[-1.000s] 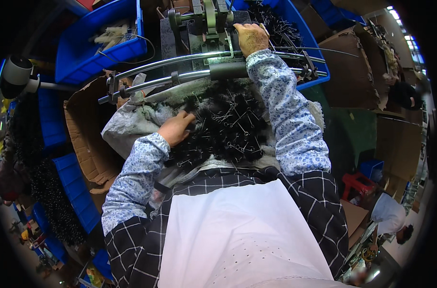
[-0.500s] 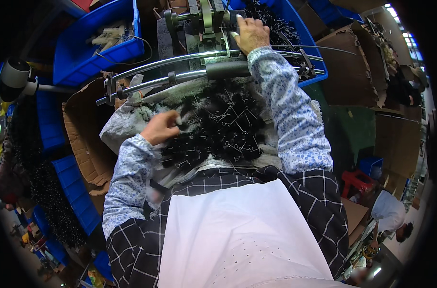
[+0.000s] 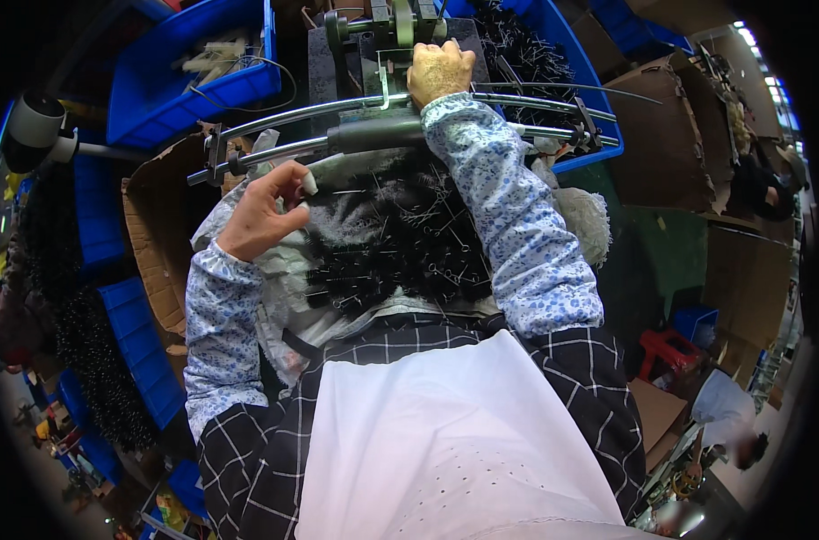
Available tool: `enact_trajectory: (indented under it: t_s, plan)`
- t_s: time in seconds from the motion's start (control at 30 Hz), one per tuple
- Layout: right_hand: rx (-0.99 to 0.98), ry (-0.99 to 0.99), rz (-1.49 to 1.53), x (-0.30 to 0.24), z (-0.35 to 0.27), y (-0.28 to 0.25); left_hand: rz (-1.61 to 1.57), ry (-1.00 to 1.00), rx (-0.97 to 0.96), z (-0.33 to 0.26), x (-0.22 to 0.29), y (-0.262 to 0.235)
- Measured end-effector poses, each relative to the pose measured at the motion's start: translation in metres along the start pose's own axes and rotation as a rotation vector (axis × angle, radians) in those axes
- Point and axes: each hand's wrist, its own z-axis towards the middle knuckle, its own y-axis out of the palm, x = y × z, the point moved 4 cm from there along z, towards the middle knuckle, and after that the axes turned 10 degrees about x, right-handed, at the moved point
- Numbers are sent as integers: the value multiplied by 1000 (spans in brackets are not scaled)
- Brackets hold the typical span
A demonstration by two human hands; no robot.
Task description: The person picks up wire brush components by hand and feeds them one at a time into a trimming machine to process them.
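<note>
My right hand (image 3: 440, 74) is at the machine (image 3: 403, 25), its fingers curled down by the metal block under the wheel. What those fingers grip, if anything, is hidden. My left hand (image 3: 267, 209) hovers over the left edge of the pile, thumb and forefinger apart, with white coverings on the fingertips and nothing visible between them. Beneath lies a heap of small black-bristled wire brushes (image 3: 409, 238), their thin metal stems ending in loops. The heap rests on a whitish cloth (image 3: 288, 283) across my lap.
Two chrome rails (image 3: 292, 117) with a dark roller cross before the machine. A blue bin (image 3: 198, 108) with pale pieces stands left; another blue bin (image 3: 598, 99) with black brushes stands right. Cardboard boxes (image 3: 648, 135) and a red stool (image 3: 666, 353) are on the right. Another person sits at lower right.
My right hand has moved left and its fingers have curled in at the machine. My left hand has lifted up and left from the brush heap, with its thumb and forefinger spread wider.
</note>
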Motion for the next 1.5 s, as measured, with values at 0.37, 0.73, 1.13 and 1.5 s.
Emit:
enact_trajectory:
  t_s: [0.37,0.73,1.13,1.5]
  plan:
    - [-211,42,-6,72,3,-4,-65,71,97,-2,2,-9]
    - [0,-27,-247,166,33,-29,-180,5,-78,23,0,22]
    - [-363,-250,884,-7,-80,-85,-285,127,190,32,-3,70]
    - [-119,-48,-30,51,3,-3,908,216,-183,26,-59,90]
